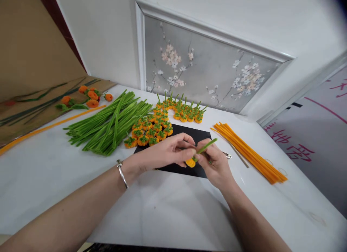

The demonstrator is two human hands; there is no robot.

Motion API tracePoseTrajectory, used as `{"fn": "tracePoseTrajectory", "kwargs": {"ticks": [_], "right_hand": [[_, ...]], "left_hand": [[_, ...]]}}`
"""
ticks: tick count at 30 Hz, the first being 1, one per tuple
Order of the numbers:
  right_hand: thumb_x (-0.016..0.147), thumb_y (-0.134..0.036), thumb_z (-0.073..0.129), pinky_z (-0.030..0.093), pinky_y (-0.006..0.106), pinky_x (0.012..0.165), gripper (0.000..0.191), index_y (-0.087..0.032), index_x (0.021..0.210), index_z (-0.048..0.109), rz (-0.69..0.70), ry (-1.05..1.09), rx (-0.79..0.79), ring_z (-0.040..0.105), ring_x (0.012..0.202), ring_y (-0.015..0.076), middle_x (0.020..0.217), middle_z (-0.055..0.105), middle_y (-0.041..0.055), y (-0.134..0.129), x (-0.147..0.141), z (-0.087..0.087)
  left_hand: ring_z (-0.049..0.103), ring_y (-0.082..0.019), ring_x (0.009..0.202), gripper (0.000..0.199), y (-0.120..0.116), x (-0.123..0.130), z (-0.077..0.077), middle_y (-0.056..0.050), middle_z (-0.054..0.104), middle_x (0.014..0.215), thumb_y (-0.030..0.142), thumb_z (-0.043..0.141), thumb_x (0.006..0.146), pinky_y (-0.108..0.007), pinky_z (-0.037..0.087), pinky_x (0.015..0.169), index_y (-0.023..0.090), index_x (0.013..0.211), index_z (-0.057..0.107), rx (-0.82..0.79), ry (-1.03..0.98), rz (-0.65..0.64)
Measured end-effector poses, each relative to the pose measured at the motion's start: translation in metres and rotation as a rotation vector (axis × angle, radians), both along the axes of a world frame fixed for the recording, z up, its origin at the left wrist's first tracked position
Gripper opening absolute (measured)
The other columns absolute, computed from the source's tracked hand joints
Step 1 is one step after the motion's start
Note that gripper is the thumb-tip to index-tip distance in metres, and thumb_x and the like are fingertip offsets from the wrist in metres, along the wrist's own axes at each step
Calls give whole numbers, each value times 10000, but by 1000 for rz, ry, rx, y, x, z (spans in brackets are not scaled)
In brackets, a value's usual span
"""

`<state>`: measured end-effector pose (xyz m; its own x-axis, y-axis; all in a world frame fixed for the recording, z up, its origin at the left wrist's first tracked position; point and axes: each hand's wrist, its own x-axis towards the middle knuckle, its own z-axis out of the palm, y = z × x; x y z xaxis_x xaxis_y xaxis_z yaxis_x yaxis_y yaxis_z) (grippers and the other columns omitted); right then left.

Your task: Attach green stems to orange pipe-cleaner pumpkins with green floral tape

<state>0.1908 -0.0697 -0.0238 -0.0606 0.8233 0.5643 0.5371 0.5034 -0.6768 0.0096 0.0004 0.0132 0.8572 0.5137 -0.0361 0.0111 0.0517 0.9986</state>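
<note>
Over a black mat (179, 131), my two hands meet around one small orange pipe-cleaner pumpkin (191, 162). My left hand (176, 150), with a silver bangle at the wrist, pinches the pumpkin from the left. Fingers of my right hand (213, 161) are closed on a green pipe cleaner (207, 145) at the pumpkin's top; its free end sticks out up and to the right. The exact spot where the green stem joins the pumpkin is partly hidden by my fingertips. Just beyond my left hand sit several finished-looking orange pumpkins (148, 131) with green tops.
A pile of green pipe cleaners (108, 125) lies left, a bundle of orange ones (252, 154) right, beside a thin stick (241, 156). More pumpkins with upright stems (189, 112) stand near the wall. Orange flowers (92, 99) lie at the back left on brown paper (54, 103).
</note>
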Motion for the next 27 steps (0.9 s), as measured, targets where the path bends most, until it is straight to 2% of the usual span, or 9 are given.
{"fn": "tracePoseTrajectory", "kwargs": {"ticks": [3,5,7,11,16,21,24,26,27], "right_hand": [[906,-208,503,406,267,586,92,-203,834,560,-94,30,-4,497,708,135,880,531,25,2,-2,-3],[906,-205,490,400,266,571,92,-201,827,536,-154,36,-7,483,678,133,857,528,23,2,-3,-4],[901,-204,489,401,269,566,87,-200,822,526,-199,29,1,481,669,137,834,530,24,2,-5,-3],[896,-219,505,428,276,556,82,-202,822,537,-205,49,-1,516,677,146,836,545,32,1,-5,-2],[878,-228,559,450,281,553,77,-202,824,608,-136,61,35,548,688,145,872,571,46,1,3,-1],[865,-201,578,409,267,507,91,-209,828,661,-105,-38,85,556,691,149,836,583,42,-3,5,3],[873,-186,553,391,262,488,104,-199,825,644,-134,-61,113,560,699,151,861,586,54,-5,1,4],[876,-190,544,387,263,480,90,-196,838,625,-151,-40,116,538,656,138,869,576,54,-5,-2,2],[878,-194,542,386,263,478,80,-195,844,615,-159,-24,111,522,632,131,865,569,52,-5,-3,2]], "left_hand": [[618,-167,883,550,-6,5,-6,-34,587,1009,265,794,660,-299,527,733,232,1104,472,208,5,129],[618,-179,926,516,-10,10,-10,-39,562,1063,224,796,645,-316,532,778,229,1055,482,314,-23,232],[625,-156,873,370,-13,13,-13,-24,568,1006,217,735,717,-304,528,771,217,995,491,345,-54,284],[618,-113,743,173,-13,16,-13,5,581,845,233,649,807,-259,509,698,182,895,509,221,-113,262],[692,-147,778,292,-7,12,-8,-3,655,828,283,671,818,-310,532,786,197,999,459,-99,-160,156],[695,-141,656,279,-4,10,-9,-13,670,746,421,584,877,-272,544,685,199,981,450,-275,-107,64],[681,-136,622,285,-6,11,-11,-20,658,737,483,462,924,-275,546,653,202,968,436,-290,-57,35],[676,-137,682,308,-8,12,-11,-29,645,815,507,417,931,-292,552,679,206,988,448,-172,-60,85],[670,-141,747,312,-9,12,-12,-36,633,887,505,459,913,-298,553,712,210,1015,460,-59,-71,135]]}}
